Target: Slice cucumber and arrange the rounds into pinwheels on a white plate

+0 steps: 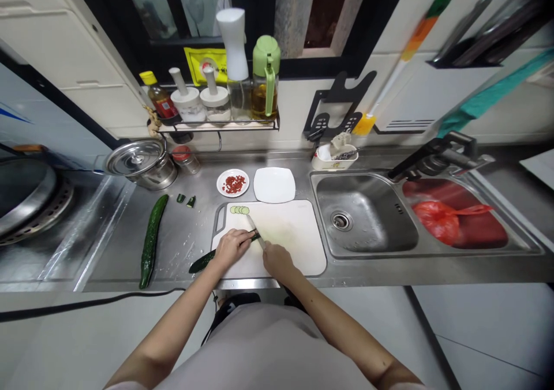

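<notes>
left hand (232,247): pressed down on cucumber (203,261), holding it on the white cutting board (298,234) | right hand (276,258): clenched around knife (255,231), blade at the cucumber's end | slices (239,210): at the board's far left corner | second cucumber (150,241): on the table, left

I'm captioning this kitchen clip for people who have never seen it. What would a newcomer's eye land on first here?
First, the two hands on the white cutting board at the counter's front edge: the left hand pins a cucumber while the right hand holds a knife at its end. A few cucumber slices sit at the board's far left corner. Next, the red bag in the right sink basin, and a whole cucumber lying left of the board.
</notes>
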Available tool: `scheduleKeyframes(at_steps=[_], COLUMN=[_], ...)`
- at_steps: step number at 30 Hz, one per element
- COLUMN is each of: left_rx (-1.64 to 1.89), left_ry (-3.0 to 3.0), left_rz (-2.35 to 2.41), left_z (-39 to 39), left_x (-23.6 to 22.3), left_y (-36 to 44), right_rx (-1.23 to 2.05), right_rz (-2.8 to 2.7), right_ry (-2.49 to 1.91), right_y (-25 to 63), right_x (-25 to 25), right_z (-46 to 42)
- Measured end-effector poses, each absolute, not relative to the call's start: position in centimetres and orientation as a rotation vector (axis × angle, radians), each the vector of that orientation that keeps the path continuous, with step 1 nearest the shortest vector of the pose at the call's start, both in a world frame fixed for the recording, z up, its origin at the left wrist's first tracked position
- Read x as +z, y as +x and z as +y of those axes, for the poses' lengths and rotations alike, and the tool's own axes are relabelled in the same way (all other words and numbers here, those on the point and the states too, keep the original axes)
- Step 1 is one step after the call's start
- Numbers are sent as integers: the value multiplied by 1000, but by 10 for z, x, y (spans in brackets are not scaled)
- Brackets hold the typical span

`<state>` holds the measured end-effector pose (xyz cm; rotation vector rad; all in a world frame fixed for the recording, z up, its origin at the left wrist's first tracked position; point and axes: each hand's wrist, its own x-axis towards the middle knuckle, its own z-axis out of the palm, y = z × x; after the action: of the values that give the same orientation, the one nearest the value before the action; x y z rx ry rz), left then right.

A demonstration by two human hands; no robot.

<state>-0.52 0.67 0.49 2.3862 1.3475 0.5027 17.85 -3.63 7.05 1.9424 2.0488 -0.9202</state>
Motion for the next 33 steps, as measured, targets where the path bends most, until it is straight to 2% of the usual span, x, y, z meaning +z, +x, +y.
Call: scheduleKeyframes(at_steps=[33], left_rx=[521], left_ry=[2373], left_rz=[1344], left_z=[8], left_x=[7], left_y=[-3], right_rx=[-905], right_rz=[1994], right_ry=[1982], right_y=[173], right_x=[58], right_z=[-33])
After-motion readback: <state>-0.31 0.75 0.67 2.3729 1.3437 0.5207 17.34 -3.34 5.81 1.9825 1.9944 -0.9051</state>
